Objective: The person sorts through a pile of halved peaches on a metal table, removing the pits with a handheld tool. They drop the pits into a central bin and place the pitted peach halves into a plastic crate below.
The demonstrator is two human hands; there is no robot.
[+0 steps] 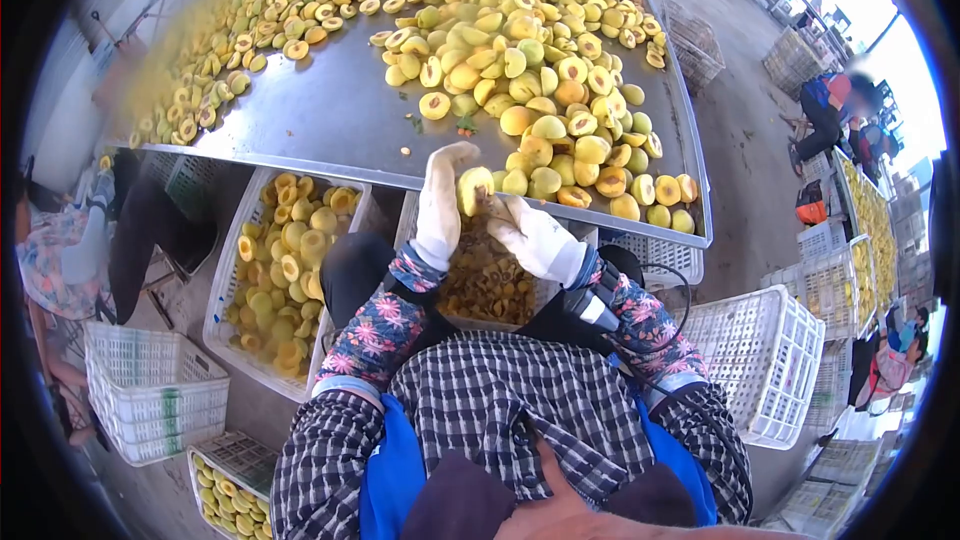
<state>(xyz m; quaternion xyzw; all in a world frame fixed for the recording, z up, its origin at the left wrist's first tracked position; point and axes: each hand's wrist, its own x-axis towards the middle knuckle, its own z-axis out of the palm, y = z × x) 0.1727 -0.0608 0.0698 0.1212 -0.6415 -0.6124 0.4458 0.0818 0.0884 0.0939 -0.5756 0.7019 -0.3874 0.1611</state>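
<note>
- In the head view, a yellow, rounded stone-fruit piece with a brown patch (pixel 474 189) sits at the frame's centre, just past the near edge of the grey metal table (pixel 330 120).
- The white-gloved left hand (pixel 442 202) is partly curled, holding the fruit between fingers and thumb.
- The white-gloved right hand (pixel 535 240) bends its fingers toward the fruit's lower right; how tightly they close, and whether on a tool, cannot be told.
- To work well, the left should probably steady the fruit lightly, the right making small strokes clear of the left fingertips.
- The fruit's long axis runs roughly up-down; its brown patch faces lower right.
</note>
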